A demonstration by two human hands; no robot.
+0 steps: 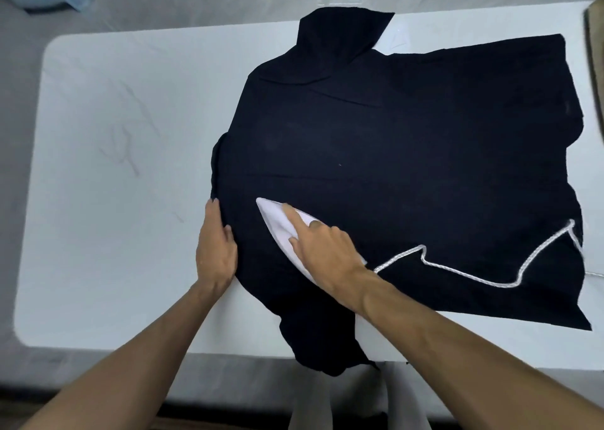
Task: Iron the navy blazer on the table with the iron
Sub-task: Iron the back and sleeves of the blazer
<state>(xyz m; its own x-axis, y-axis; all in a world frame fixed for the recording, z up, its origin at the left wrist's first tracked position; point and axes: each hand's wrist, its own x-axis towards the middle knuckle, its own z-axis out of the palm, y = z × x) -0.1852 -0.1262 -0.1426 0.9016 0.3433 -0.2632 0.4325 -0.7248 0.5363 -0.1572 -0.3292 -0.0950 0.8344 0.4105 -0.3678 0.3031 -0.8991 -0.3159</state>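
iron (277, 227): on blazer (408, 152), right hand (323, 250) fingers (293, 218) wrapped round it
left hand (215, 246): fingers flat together on blazer edge

A: Item one, as recorded?

B: Navy blazer (408, 152). Very dark cloth, spread flat over the right half of the white table (114, 135). One part was extended to the far edge; another was hung over the near edge.

A: Item two?

B: Iron (277, 220). White, set sole-down on the blazer's near-left area, with the pointed nose turned to the far left. Its rear was gripped by the right hand (327, 250), with the index finger laid along the top. Its white braided cord (474, 271) was trailed in bends across the blazer to the right.
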